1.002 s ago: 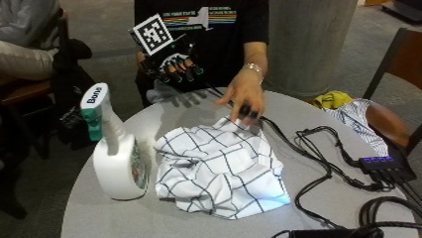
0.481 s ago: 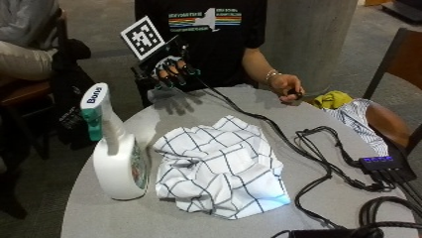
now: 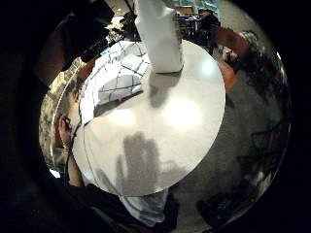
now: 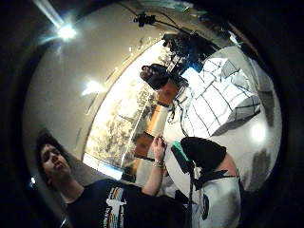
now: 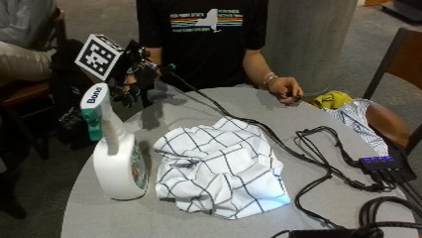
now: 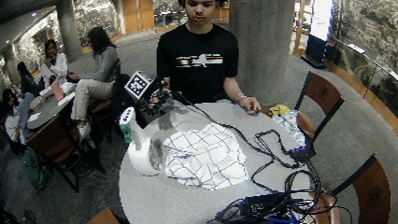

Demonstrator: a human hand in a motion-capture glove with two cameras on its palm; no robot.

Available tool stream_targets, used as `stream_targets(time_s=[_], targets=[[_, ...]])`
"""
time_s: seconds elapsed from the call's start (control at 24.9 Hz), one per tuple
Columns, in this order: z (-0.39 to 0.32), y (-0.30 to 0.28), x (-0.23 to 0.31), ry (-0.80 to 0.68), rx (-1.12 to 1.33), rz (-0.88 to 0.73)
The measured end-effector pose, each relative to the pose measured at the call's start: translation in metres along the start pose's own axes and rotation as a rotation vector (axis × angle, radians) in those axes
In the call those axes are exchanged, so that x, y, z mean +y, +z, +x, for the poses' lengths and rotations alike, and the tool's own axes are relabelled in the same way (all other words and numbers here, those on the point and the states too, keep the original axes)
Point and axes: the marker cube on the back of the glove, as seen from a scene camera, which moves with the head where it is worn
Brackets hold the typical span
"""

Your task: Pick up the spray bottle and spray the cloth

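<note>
Meanwhile, the round grey table (image 5: 198, 106) holds a rumpled white cloth with a dark grid (image 5: 221, 171), lying just beside the white spray bottle (image 5: 115, 161), which stands upright near the table's edge, green trigger and "Bona" label up top. The bare hand (image 5: 285, 90) has drawn back from the cloth to the far rim, so the cloth lies free. The gloved right hand (image 5: 131, 82) hovers above the edge behind the bottle, fingers hanging relaxed, holding nothing; the pickup hasn't begun.
</note>
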Motion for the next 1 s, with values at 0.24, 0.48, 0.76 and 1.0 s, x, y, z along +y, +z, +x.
stream_targets(time_s=[0.24, 0.48, 0.76, 1.0], targets=[[0.015, -0.016, -0.013, 0.100, -0.116, 0.070], [0.025, -0.016, -0.028, 0.119, -0.085, 0.078], [0.038, -0.019, -0.058, 0.164, -0.058, 0.070], [0.032, -0.011, -0.091, 0.121, -0.056, 0.049]])
